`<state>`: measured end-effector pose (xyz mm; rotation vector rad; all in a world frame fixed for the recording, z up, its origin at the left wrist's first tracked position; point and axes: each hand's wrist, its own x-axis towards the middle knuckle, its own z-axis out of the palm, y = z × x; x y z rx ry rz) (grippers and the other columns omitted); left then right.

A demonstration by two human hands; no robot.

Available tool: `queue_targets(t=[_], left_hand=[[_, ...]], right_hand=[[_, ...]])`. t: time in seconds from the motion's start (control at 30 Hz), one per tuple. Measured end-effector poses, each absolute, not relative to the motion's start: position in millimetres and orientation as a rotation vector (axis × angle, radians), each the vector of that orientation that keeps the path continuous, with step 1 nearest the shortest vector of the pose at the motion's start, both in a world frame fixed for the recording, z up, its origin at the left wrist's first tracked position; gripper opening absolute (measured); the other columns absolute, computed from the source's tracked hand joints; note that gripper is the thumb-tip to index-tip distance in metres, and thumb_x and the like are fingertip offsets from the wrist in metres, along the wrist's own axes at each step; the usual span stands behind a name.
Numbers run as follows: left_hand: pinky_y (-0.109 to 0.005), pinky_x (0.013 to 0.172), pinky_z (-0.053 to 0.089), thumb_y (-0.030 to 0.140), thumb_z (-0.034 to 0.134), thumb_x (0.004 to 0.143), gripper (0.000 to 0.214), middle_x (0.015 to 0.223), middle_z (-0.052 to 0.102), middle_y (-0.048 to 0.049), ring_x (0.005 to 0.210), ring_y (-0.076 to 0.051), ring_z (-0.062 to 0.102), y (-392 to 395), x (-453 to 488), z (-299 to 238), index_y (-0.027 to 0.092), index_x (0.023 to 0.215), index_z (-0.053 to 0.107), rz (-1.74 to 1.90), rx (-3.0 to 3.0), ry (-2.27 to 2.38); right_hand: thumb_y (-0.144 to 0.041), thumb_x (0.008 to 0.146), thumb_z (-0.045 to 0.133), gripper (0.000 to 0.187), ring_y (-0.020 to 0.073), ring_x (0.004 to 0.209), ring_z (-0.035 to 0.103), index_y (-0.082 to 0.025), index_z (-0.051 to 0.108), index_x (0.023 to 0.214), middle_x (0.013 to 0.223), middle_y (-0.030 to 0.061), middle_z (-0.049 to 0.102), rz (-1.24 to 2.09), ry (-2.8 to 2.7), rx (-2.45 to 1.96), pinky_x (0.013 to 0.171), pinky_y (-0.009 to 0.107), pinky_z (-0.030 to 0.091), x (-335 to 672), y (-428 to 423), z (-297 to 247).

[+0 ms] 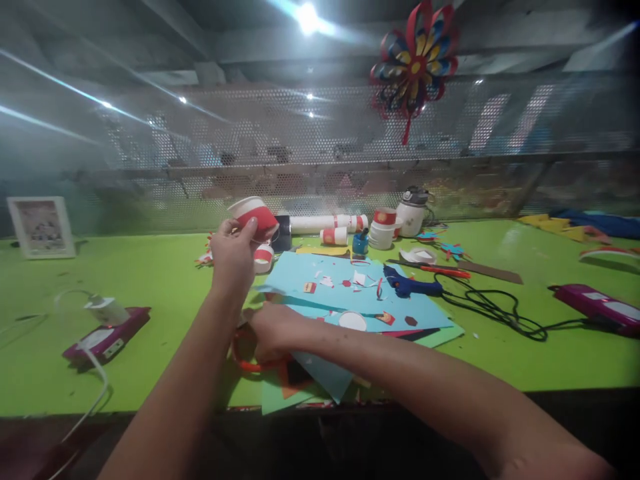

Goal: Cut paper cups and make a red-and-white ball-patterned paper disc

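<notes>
My left hand [234, 250] is raised above the table, its thumb and fingers closed on a red and white paper cup [257, 219] that is tilted on its side. My right hand [275, 330] reaches across to the left, low over the near edge of the paper pile, with fingers curled. Under its fingers shows an orange loop, which looks like the handle of scissors [246, 365]; the blades are hidden. Light blue paper sheets [300, 267] lie beside it, bearing paper scraps and a white disc [353, 321]. Another red and white cup [263, 259] lies behind my left wrist.
A blue glue gun [413, 285] rests on the sheets, its black cable running right to a purple power strip [597, 307]. Another power strip [113, 337] is at left. Stacked cups [383, 233], a blue bottle [360, 245] and a white flask [412, 217] stand behind.
</notes>
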<state>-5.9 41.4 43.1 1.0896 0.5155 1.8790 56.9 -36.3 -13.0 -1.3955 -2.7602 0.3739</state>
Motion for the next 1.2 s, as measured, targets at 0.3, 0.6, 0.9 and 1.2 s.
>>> queue_targets(t=[0.3,0.6,0.9,1.2], left_hand=[[-0.031,0.067,0.06,0.01,0.069,0.069,0.02,0.078,0.066,-0.0021,0.076,-0.019,0.068,15,-45,76,0.018,0.073,0.051,1.896,1.197,0.425],[-0.029,0.067,0.058,0.007,0.058,0.076,0.011,0.085,0.068,-0.0048,0.075,-0.018,0.069,3,-42,93,0.016,0.081,0.054,1.948,1.155,0.33],[-0.026,0.073,0.055,0.007,0.06,0.076,0.005,0.076,0.068,-0.0054,0.07,-0.013,0.068,23,10,55,0.012,0.078,0.059,1.598,0.85,0.391],[-0.034,0.079,0.054,0.016,0.074,0.066,0.014,0.076,0.067,-0.0038,0.074,-0.015,0.066,21,29,26,0.011,0.07,0.062,1.49,0.9,0.345]], right_hand=[[-0.028,0.063,0.065,0.056,0.0305,0.097,0.062,-0.016,0.056,0.116,0.113,0.0141,0.064,0.69,-2.324,-1.465,0.071,0.035,0.051,69,-21,-14],[-0.01,0.067,0.052,0.042,0.0128,0.063,0.061,-0.017,0.052,0.109,0.067,-0.003,0.058,1.375,-1.639,-1.064,0.064,0.029,0.054,149,-84,25],[-0.051,0.088,0.046,0.033,0.0134,0.066,0.059,-0.018,0.048,0.084,0.077,0.0021,0.059,1.287,-1.61,-1.049,0.066,0.029,0.048,196,-117,11],[-0.061,0.086,0.04,0.041,0.0122,0.056,0.048,-0.02,0.043,0.08,0.066,-0.0017,0.049,1.049,-1.717,-1.12,0.055,0.027,0.042,195,-111,0]])
